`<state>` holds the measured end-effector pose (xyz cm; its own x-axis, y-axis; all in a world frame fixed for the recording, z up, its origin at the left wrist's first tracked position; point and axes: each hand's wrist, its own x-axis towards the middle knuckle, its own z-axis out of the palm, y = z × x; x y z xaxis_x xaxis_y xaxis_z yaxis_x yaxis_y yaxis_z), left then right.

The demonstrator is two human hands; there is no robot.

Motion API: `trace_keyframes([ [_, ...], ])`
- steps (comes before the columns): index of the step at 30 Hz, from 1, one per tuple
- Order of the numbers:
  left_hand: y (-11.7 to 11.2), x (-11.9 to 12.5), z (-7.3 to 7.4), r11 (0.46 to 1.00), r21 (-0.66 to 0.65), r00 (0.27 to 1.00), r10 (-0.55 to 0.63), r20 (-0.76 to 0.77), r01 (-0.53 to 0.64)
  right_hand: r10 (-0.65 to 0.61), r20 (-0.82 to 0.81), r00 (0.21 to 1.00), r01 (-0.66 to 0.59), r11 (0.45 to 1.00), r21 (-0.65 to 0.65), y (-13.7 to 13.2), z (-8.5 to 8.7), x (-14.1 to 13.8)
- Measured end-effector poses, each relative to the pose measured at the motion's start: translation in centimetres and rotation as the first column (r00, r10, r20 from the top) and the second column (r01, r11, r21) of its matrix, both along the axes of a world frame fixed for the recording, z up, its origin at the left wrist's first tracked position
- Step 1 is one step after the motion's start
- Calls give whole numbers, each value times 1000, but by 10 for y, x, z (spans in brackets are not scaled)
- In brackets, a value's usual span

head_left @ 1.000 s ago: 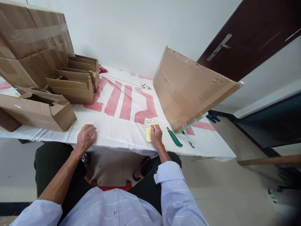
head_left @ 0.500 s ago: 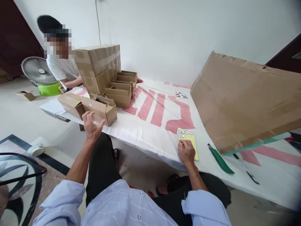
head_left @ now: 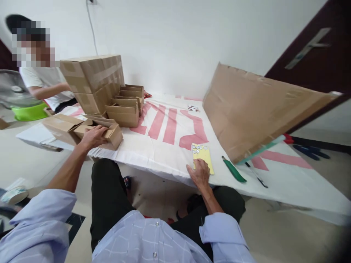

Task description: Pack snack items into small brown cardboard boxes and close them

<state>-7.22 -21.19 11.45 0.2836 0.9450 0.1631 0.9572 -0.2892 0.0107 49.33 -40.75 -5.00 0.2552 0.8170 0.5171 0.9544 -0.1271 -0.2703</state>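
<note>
Your open carton (head_left: 114, 138) sits by the near edge of the cloth-covered tabletop (head_left: 153, 157), on your left, with its flaps standing up. Another small carton (head_left: 60, 126) sits against its left end. On your right, the yellow card (head_left: 204, 156) lies flat near the same edge, a cluster of pale pieces showing along its upper part. Just to the right of it you have a green-handled cutter (head_left: 234, 169), then a pen (head_left: 256, 175), both slanting towards the edge.

Beyond your open carton, a row of open boxes (head_left: 123, 117) runs back, with stacked cartons (head_left: 93, 75) on its left side; together they wall off that part of the tabletop. A big cardboard sheet (head_left: 263, 106) leans up on the right, behind the cutter and pen, and blocks what lies behind it. Farther back are a small patterned card (head_left: 193, 108) and a red packet (head_left: 147, 95). Past the stack, to the left, is a co-worker (head_left: 45, 82).

Your right hand (head_left: 199, 171) rests over the lower part of the yellow card, its fingers slightly bent and touching it, its thumb spread away to the left. Your left hand (head_left: 95, 137) lies across the open carton's near top edge, its fingers at the opening; you cannot tell whether they pinch the cardboard.
</note>
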Motion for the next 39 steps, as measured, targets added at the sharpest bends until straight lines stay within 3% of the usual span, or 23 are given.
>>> trace_keyframes([
  [5,-5,24,-6,994,-5,994,-109,12,109,-16,-22,1000,15,999,-31,4,-4,0],
  [11,-36,109,-7,959,11,958,-284,40,284,47,-107,993,-43,998,43,16,-1,-9],
  [14,-51,162,-7,943,22,941,-333,52,333,160,-189,969,-145,985,92,25,11,-28],
  [17,-61,207,-6,937,19,934,-351,69,350,339,-301,891,-310,940,139,36,24,-56],
  [20,-62,227,-3,905,-27,900,-418,123,424,456,-421,784,-447,886,127,47,33,-83],
  [24,-52,204,2,865,18,841,-491,227,501,489,-546,680,-535,840,85,57,41,-104],
  [31,-25,119,8,935,10,864,-333,377,356,484,-602,635,-554,829,83,67,45,-112],
  [35,-23,99,-2,944,-24,755,-248,607,329,484,-596,640,-539,836,100,67,48,-115],
  [39,-35,103,-11,950,-1,638,-208,742,312,509,-582,634,-534,833,147,64,61,-116],
])
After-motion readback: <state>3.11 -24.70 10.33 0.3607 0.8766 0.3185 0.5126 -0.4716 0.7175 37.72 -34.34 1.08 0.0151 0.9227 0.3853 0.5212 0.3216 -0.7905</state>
